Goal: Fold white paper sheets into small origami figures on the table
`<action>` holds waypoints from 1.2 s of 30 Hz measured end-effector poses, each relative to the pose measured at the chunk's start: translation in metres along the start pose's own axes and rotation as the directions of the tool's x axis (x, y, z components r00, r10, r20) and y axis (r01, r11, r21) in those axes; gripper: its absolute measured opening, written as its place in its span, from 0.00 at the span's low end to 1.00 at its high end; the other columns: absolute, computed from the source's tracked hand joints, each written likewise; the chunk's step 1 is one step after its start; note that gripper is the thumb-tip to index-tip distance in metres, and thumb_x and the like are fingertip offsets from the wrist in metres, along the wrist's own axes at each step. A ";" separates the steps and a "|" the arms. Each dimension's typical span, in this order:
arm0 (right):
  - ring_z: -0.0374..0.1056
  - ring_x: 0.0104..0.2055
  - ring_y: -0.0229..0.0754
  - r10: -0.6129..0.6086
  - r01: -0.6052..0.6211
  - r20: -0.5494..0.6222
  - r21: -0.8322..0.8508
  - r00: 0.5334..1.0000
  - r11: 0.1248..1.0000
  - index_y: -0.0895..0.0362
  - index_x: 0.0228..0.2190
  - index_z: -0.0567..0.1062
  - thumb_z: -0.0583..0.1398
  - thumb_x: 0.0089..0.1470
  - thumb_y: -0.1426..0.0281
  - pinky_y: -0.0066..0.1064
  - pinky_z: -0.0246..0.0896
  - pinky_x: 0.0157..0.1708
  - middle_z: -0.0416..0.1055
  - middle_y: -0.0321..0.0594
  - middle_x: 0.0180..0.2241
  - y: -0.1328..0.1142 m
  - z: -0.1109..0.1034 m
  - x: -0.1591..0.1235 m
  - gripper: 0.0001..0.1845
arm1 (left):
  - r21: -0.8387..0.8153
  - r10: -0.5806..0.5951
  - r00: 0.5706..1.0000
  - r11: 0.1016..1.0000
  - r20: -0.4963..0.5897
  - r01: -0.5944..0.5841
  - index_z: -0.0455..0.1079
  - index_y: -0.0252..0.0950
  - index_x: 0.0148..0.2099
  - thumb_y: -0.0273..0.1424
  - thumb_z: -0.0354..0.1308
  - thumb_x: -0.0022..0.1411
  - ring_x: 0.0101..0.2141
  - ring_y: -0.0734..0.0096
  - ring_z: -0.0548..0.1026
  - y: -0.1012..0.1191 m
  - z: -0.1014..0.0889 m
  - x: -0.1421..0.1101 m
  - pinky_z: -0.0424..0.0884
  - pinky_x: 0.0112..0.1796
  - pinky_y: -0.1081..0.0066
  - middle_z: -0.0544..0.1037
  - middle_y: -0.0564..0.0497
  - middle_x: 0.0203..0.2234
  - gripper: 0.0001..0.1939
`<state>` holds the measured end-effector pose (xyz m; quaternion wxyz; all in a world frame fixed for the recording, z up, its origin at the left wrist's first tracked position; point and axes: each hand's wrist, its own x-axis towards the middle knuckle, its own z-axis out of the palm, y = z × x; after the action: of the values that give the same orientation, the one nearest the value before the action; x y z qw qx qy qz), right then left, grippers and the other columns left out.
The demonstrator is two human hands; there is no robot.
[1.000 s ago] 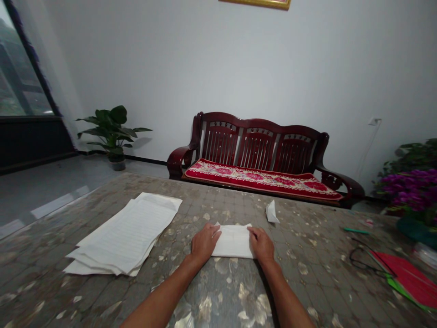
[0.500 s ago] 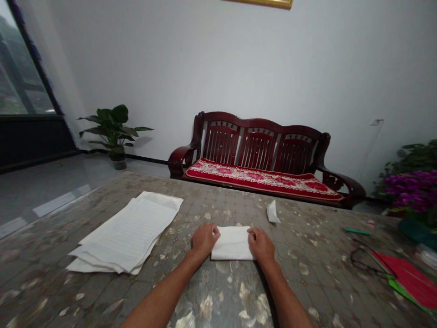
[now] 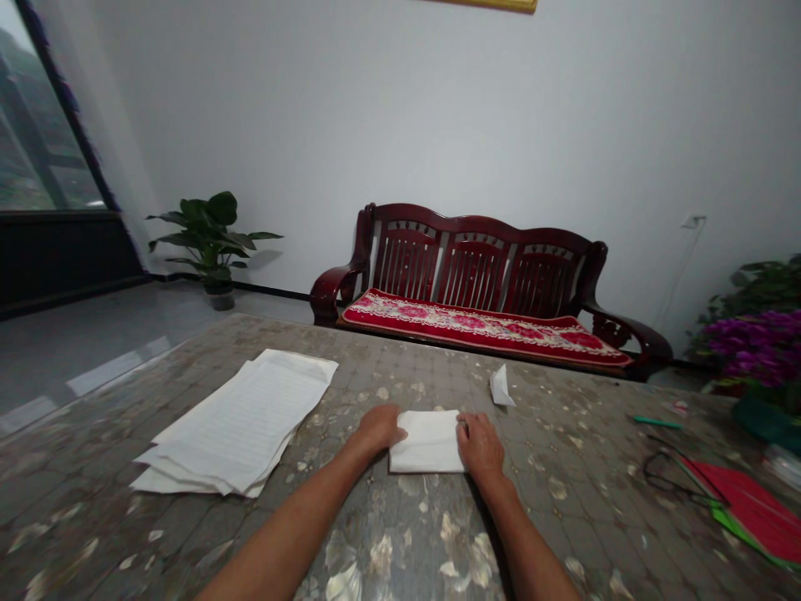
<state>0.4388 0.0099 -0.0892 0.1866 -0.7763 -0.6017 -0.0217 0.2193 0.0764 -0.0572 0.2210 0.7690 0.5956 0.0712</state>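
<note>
A folded white paper [image 3: 427, 442] lies flat on the mottled table top [image 3: 563, 522], right in front of me. My left hand [image 3: 379, 427] grips its left end, with the fingertips at the edge. My right hand [image 3: 480, 446] presses on its right end, and the fingers cover that corner. Left of my hands sits a loose stack of lined white sheets [image 3: 241, 421]. A small folded paper scrap [image 3: 501, 388] stands beyond my right hand, touching neither hand.
Right on the table lie eyeglasses [image 3: 672, 480], a green pen [image 3: 657, 422] and red-and-green paper sheets [image 3: 744, 509]. Beyond the table's far edge stand a dark wooden bench [image 3: 476, 284] with a red cushion, a potted plant [image 3: 209, 242] and purple flowers [image 3: 754, 346].
The folded paper's raised top corners have gone, leaving a flatter, squarer shape. My left hand has shifted toward the paper's far left corner. The whole view has turned slightly.
</note>
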 end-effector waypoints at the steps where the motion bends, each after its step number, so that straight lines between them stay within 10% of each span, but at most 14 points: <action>1: 0.66 0.46 0.43 -0.006 0.006 -0.015 -0.001 1.000 1.000 0.53 0.43 0.76 0.54 0.60 0.69 0.30 0.57 0.45 0.71 0.42 0.42 0.000 -0.002 0.000 0.14 | -0.010 -0.015 1.000 1.000 -0.012 0.015 0.73 0.37 0.37 0.30 0.64 0.50 0.41 0.58 0.77 -0.001 0.001 0.000 0.67 0.37 0.71 0.80 0.46 0.37 0.10; 11: 0.51 0.65 0.52 -0.399 0.416 -0.117 0.257 0.910 0.873 0.57 0.63 0.58 0.61 0.45 0.68 0.42 0.45 0.63 0.58 0.47 0.63 -0.055 -0.018 -0.029 0.43 | -0.365 -0.195 0.930 0.928 -0.312 0.072 0.68 0.36 0.37 0.30 0.55 0.56 0.32 0.67 0.76 0.014 -0.001 -0.012 0.64 0.32 0.73 0.78 0.51 0.29 0.05; 18: 0.71 0.48 0.47 -0.007 0.054 -0.071 0.688 0.997 0.724 0.58 0.50 0.74 0.51 0.50 0.69 0.35 0.64 0.50 0.76 0.44 0.46 -0.051 -0.003 -0.018 0.26 | -0.740 -0.002 0.963 0.640 -0.269 -0.205 0.66 0.34 0.47 0.38 0.51 0.65 0.33 0.68 0.77 0.039 0.012 -0.028 0.71 0.36 0.72 0.78 0.50 0.32 0.14; 22: 0.73 0.43 0.49 0.229 -0.121 0.008 0.867 0.973 0.483 0.62 0.49 0.72 0.55 0.49 0.64 0.34 0.69 0.42 0.77 0.49 0.43 -0.026 0.002 -0.006 0.27 | -0.577 -0.149 0.842 0.788 -0.518 -0.215 0.64 0.36 0.53 0.33 0.59 0.58 0.52 0.62 0.72 0.016 0.011 -0.022 0.66 0.53 0.65 0.74 0.44 0.49 0.21; 25: 0.74 0.42 0.49 0.236 -0.204 0.112 0.888 0.965 0.412 0.63 0.51 0.70 0.57 0.45 0.67 0.35 0.70 0.41 0.77 0.50 0.43 -0.008 0.008 -0.001 0.30 | -0.539 -0.152 0.895 0.835 -0.419 -0.111 0.60 0.33 0.59 0.30 0.63 0.54 0.50 0.60 0.73 -0.002 0.016 -0.014 0.68 0.51 0.64 0.72 0.41 0.52 0.31; 28: 0.74 0.42 0.51 0.255 -0.269 0.165 0.847 0.953 0.458 0.64 0.53 0.68 0.58 0.42 0.69 0.35 0.70 0.40 0.77 0.50 0.43 0.003 0.015 0.004 0.33 | -0.590 -0.083 0.967 0.804 -0.240 -0.078 0.62 0.33 0.58 0.29 0.61 0.56 0.39 0.67 0.77 -0.009 0.029 -0.011 0.72 0.42 0.69 0.77 0.44 0.46 0.27; 36: 0.63 0.56 0.52 0.136 -0.107 -0.102 0.250 0.985 0.962 0.58 0.62 0.59 0.55 0.48 0.72 0.38 0.57 0.55 0.67 0.50 0.55 0.005 0.009 -0.005 0.37 | -0.411 0.062 0.960 0.895 -0.274 -0.175 0.64 0.39 0.59 0.28 0.56 0.58 0.37 0.67 0.77 -0.008 0.043 -0.020 0.70 0.41 0.71 0.79 0.51 0.40 0.25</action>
<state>0.4407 0.0070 -0.1001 0.3170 -0.7803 -0.5388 0.0178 0.2228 0.0480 -0.0960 0.3025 0.7207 0.5399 0.3123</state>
